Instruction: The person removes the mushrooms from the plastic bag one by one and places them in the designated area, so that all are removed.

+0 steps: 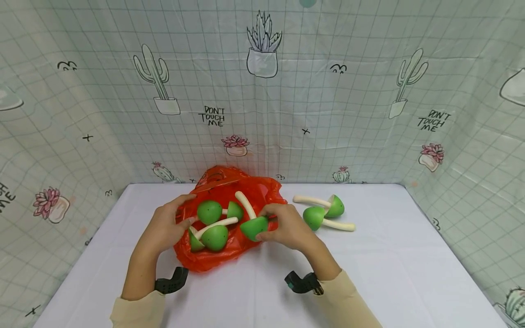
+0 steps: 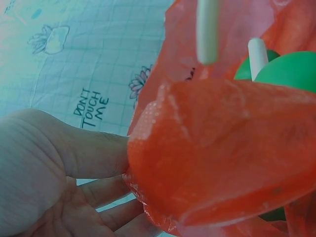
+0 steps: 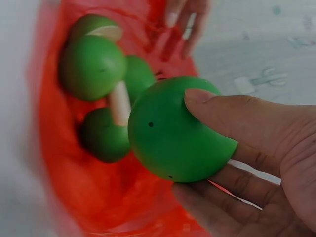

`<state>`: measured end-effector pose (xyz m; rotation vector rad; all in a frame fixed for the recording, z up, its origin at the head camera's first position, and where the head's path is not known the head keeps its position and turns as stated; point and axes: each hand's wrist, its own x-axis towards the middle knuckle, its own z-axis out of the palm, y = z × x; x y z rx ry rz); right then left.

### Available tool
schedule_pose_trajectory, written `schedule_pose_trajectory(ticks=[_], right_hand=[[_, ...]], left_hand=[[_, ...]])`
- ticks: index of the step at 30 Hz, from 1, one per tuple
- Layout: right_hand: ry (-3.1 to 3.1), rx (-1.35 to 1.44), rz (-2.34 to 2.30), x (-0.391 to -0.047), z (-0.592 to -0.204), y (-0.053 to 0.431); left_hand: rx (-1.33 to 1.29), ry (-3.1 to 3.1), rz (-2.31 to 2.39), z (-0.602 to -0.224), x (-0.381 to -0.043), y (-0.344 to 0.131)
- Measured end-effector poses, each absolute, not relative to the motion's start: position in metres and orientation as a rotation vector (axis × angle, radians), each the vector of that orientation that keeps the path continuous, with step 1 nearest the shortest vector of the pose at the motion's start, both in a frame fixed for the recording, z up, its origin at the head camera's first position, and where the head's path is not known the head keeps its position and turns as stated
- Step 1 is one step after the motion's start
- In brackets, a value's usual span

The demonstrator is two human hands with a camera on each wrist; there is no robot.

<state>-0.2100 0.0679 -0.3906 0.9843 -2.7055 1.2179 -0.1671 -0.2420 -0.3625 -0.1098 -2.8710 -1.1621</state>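
In the head view, my right hand [image 1: 289,228] grips a toy mushroom with a green cap [image 1: 253,228] and a pale stem pointing up and away. The right wrist view shows the thumb [image 3: 217,101] on one side of the cap and fingers beneath it. My left hand [image 1: 164,228] holds the left edge of a red plastic bag [image 1: 205,263], pinching the film between thumb [image 2: 98,150] and fingers in the left wrist view. Several similar mushrooms [image 1: 215,238] lie in the bag, to the left of the held one.
On the white table [image 1: 410,269], two more green-capped mushrooms [image 1: 313,218] lie to the right of the bag, their stems pointing opposite ways. A grid-patterned cloth [image 1: 307,100] with cactus drawings hangs behind and along both sides. Each wrist carries a black device [image 1: 172,281].
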Motion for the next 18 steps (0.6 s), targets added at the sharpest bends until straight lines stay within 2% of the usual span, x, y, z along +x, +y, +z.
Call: schedule_pose_trajectory(ticks=[8, 18], right_hand=[[-2.580, 1.079, 1.334, -0.197, -0.361, 0.085], [-2.437, 1.070, 1.497, -0.187, -0.337, 0.115]], left_hand=[[-0.105, -2.878, -1.167, -0.361, -0.167, -0.242], [-0.122, -2.880, -1.142, -0.362, -0.167, -0.242]])
